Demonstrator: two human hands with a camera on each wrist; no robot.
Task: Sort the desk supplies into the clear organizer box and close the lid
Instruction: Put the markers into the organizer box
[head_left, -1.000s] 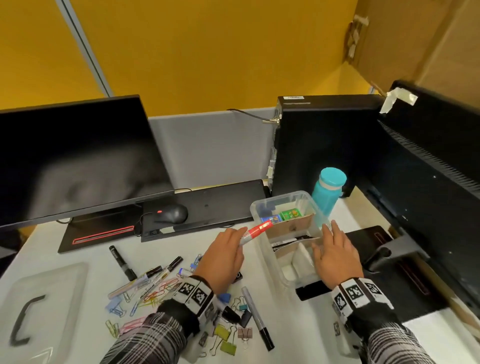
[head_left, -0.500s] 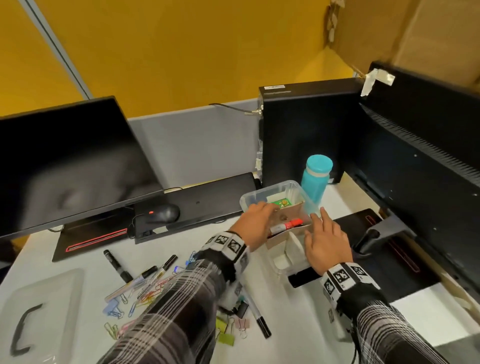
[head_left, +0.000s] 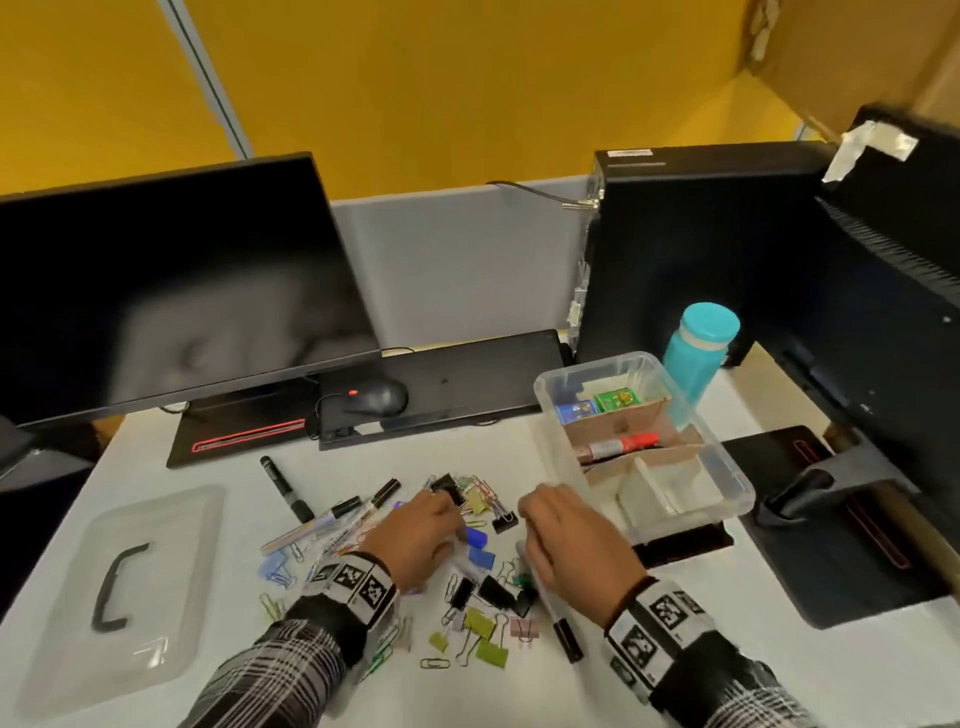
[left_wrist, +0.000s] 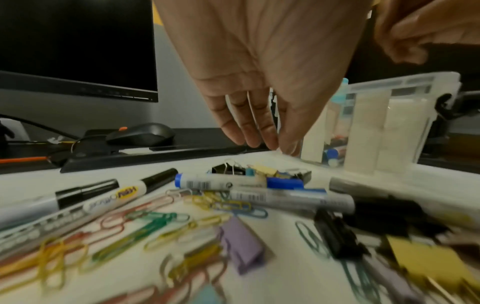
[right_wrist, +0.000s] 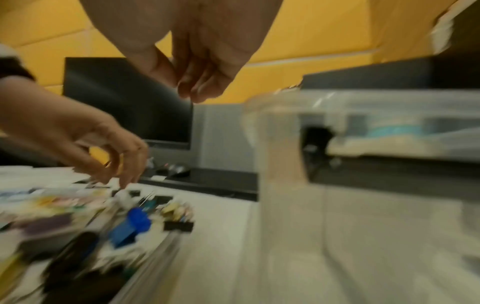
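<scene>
The clear organizer box (head_left: 691, 512) stands open at the right, with a red marker (head_left: 618, 446) lying in its middle compartment and small green and blue packs behind it. My left hand (head_left: 415, 530) hovers over the loose pile, fingers straight and empty (left_wrist: 259, 142), just above a blue-capped marker (left_wrist: 233, 183). My right hand (head_left: 566, 535) hangs beside it over a black-capped marker (head_left: 550, 603); its fingers (right_wrist: 197, 88) are loosely curled and hold nothing. Binder clips (head_left: 488, 597) and coloured paper clips (left_wrist: 155, 222) lie scattered beneath. The box's lid (head_left: 119, 587) lies far left.
A dark monitor (head_left: 171, 291) stands at the back left, with a mouse (head_left: 376, 397) on a black keyboard behind the pile. A teal bottle (head_left: 698, 353) and a black computer tower (head_left: 701, 249) stand behind the box. Another monitor's stand (head_left: 831, 499) is right of it.
My left hand set the red marker down in the box and came back over the pile. My right hand left the box's rim and moved left beside it.
</scene>
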